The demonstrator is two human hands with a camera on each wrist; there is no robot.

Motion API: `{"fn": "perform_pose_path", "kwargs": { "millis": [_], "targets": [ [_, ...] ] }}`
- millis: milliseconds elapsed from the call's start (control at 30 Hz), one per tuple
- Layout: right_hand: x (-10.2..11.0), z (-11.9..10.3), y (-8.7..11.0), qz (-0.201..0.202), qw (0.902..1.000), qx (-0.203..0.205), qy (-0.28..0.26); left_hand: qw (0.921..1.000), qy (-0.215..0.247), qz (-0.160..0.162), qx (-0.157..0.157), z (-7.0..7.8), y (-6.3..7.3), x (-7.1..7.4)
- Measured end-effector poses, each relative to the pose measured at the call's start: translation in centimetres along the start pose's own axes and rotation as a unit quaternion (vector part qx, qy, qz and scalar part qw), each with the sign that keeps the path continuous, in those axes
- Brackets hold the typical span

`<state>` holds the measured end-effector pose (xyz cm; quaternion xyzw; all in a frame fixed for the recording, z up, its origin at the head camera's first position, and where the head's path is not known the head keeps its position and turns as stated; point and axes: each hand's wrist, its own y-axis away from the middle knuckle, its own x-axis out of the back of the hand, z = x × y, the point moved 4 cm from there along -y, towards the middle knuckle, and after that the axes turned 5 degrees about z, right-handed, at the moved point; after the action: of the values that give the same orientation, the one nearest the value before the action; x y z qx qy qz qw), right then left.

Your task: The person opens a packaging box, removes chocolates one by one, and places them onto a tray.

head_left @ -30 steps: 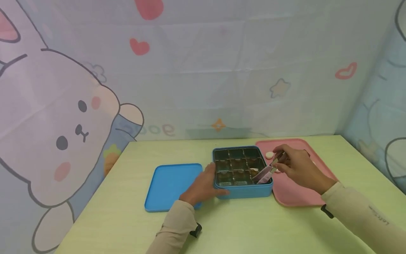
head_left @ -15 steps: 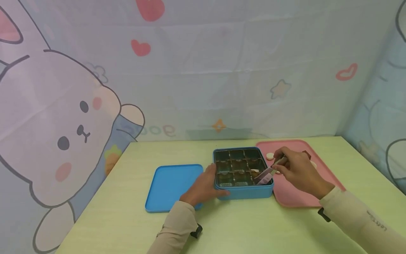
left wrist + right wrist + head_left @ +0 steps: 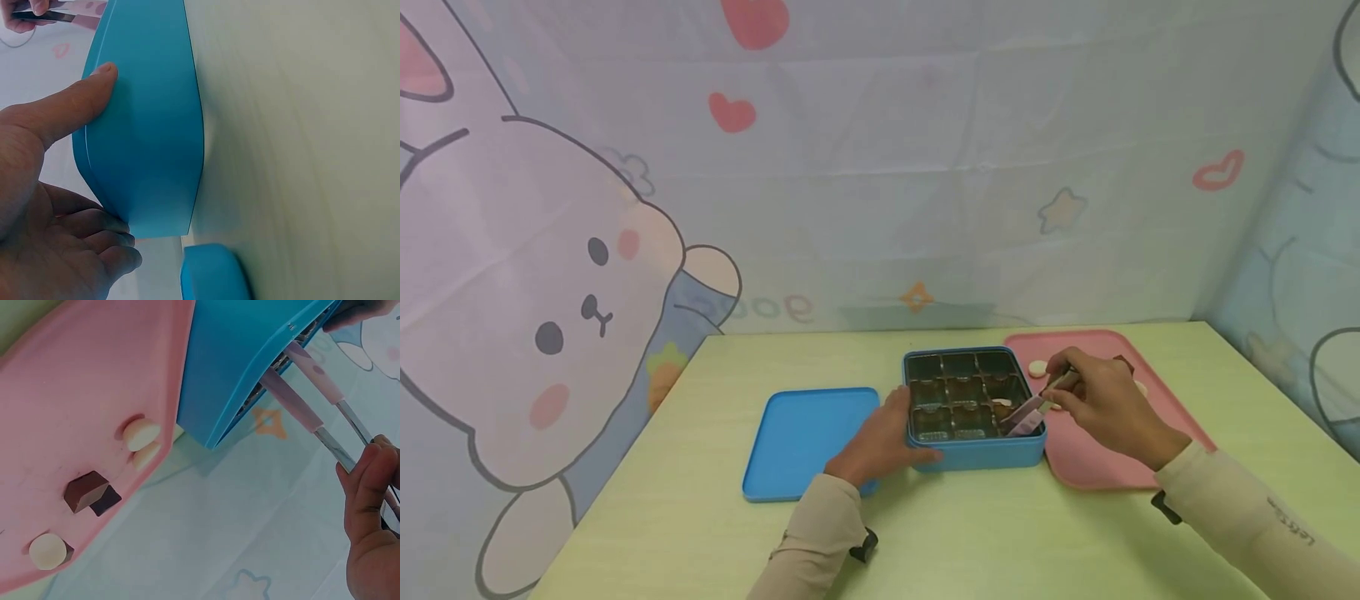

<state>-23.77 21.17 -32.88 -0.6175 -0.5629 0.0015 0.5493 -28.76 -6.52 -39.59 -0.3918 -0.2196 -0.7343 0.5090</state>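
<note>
Tongs (image 3: 1024,425), clamped in my right grip (image 3: 1108,400), slant left and nearward into the near-right part of the box (image 3: 988,456), close to the far edge of the bench (image 3: 970,533); my left grip (image 3: 880,442) clasps its near-left corner.

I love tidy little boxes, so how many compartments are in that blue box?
9 compartments, all inside the blue box: three at the back, three across the middle, three in front. The tongs partly cover the front-right one.

Smooth plastic box (image 3: 219,369) — tongs (image 3: 334,450) of shiny metal, matt tips (image 3: 292,401) — creased cloth backdrop (image 3: 880,192).
</note>
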Motion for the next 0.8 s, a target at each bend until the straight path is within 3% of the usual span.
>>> {"fn": "perform_pose_path", "kwargs": {
  "millis": [300,800],
  "targets": [
    [0.6,0.0,0.0,0.021,0.9997,0.01,0.003,1.0,0.004,0.0,-0.003,-0.1,0.0,0.1],
    [3.5,-0.8,-0.5,0.083,0.9964,0.016,0.007,1.0,0.002,-0.002,0.001,0.2,0.2,0.1]
  ]
}}
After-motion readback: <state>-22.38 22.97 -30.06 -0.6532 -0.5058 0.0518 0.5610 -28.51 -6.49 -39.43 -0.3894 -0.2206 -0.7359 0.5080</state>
